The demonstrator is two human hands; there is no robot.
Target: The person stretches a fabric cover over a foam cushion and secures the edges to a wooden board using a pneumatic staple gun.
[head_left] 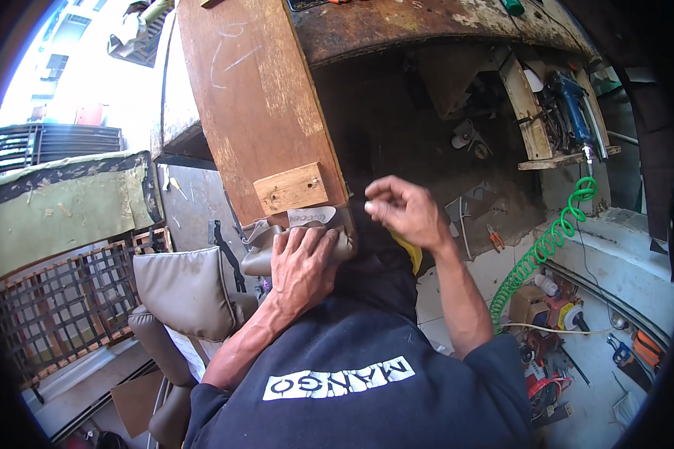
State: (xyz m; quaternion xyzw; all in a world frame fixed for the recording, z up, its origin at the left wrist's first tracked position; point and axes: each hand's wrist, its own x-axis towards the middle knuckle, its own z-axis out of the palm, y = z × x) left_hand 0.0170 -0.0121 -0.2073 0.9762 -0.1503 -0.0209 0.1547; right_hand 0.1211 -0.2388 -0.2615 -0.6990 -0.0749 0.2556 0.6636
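My left hand presses its fingers over a brown-grey leather-covered padded piece at the near end of a long wooden board. Part of the padded piece is hidden beneath the hand, and a pale grey flap of material shows just past the fingertips. A small wooden block is fixed on the board close by. To the right, my right hand is raised in the air, fingers bent and thumb apart from them, with nothing visible in it.
A brown-grey padded seat stands at the left beside a webbed frame. On the right, a blue air tool hangs in a wooden holder, its coiled green hose trailing down. Orange-handled pliers and other tools lie on the floor.
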